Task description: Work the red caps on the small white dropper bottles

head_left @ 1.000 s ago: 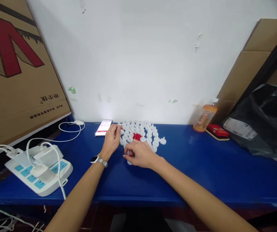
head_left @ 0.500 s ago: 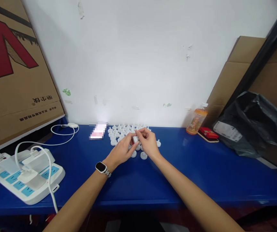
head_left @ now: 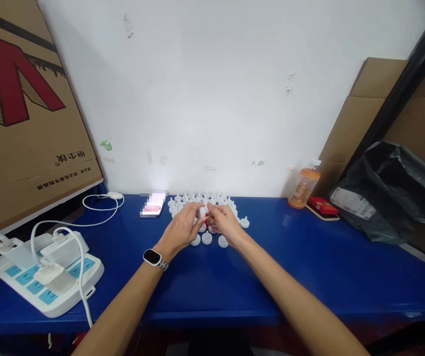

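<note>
My left hand (head_left: 181, 228), with a watch on its wrist, pinches a white plastic nozzle cap (head_left: 202, 212) between thumb and fingers. Close against its right side, my right hand (head_left: 227, 223) has its fingers pressed together; what they hold is mostly hidden. Something small and red (head_left: 207, 224) shows in the gap under the fingertips, too small to name. Behind and around both hands, many similar white caps (head_left: 182, 199) stand on the blue table, tips up. A few stand in front, among them one cap (head_left: 223, 241) below my right wrist.
At the left lies a white power strip (head_left: 58, 304) with plugs and cables. A lit phone (head_left: 155, 203) lies behind my left hand. To the right are an orange drink bottle (head_left: 304, 185), a red box (head_left: 322, 205) on another phone, and a black plastic bag (head_left: 377, 217).
The held cap has turned and sits a little further left between the fingers. Red now shows below the right fingertips. The whole view has shifted slightly.
</note>
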Available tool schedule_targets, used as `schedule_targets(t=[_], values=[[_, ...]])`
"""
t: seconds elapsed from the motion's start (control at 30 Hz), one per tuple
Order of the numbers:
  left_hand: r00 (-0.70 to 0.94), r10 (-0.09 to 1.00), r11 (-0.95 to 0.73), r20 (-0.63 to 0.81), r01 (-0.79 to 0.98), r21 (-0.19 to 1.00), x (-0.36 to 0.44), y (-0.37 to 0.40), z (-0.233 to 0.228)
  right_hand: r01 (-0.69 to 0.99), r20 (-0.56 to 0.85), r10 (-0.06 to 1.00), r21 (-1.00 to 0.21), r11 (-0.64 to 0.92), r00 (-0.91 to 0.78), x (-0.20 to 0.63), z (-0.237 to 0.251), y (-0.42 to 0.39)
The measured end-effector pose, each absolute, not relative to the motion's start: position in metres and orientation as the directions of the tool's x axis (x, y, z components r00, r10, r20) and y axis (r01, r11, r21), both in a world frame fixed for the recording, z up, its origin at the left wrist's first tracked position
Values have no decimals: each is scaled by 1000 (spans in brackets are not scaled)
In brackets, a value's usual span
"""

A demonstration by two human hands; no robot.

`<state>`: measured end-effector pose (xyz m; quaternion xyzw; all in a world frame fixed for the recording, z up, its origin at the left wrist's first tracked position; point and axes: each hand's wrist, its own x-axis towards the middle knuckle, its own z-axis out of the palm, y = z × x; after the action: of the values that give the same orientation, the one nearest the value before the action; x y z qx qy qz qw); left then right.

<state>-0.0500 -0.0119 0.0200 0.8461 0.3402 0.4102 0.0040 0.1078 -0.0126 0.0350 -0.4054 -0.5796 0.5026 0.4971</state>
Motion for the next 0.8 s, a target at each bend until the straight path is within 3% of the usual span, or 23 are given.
schedule_targets(t=[0.17, 0.37, 0.6, 0.67, 0.8], values=[[192, 738, -665, 646, 368, 650, -38, -17, 21, 306, 499, 866, -819, 485, -39, 103, 42, -20], [85, 872, -482, 481, -15, 876, -23, -8, 14, 406, 592, 801, -713, 572, -88, 102, 40, -24], [218, 924, -291, 314, -133, 948, -27, -2, 12, 570, 685, 717, -540, 618, -129, 104, 32, -21], [239, 915, -317, 325, -70, 946, -30, -5, 15, 604, 674, 730, -537, 589, -114, 106, 30, -22], [187, 853, -516, 486, 169, 840, -32, -12, 19, 617, 575, 814, -611, 495, -84, 112, 26, -23]])
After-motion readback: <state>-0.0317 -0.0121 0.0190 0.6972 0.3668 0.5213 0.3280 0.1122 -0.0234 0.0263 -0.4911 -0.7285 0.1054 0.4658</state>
